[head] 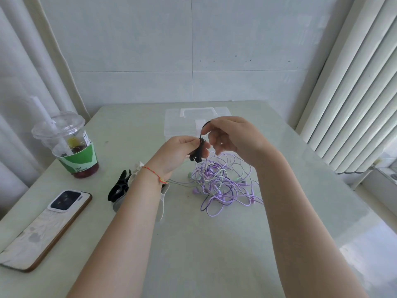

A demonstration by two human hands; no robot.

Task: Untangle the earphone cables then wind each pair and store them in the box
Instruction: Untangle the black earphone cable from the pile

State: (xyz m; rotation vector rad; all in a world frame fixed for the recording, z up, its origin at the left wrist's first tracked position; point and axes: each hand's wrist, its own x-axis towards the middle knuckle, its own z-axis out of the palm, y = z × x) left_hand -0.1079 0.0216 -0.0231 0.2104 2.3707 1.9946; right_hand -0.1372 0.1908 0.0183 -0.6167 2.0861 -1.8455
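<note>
Nearest the camera, two bare forearms reach up toward 12 o'clock over the pale surface [193, 244], apparently so the black earphone pair [198, 150] can be wound in the air, clear of the purple and green tangle [223, 181] below. The left hand [178, 151] has its grip closed on the black bundle, and the right hand [232, 136], at its 2 o'clock, pinches the loose black cable end, probably wrapping it. The clear box [182, 123] waits at 12 o'clock just beyond both hands.
</note>
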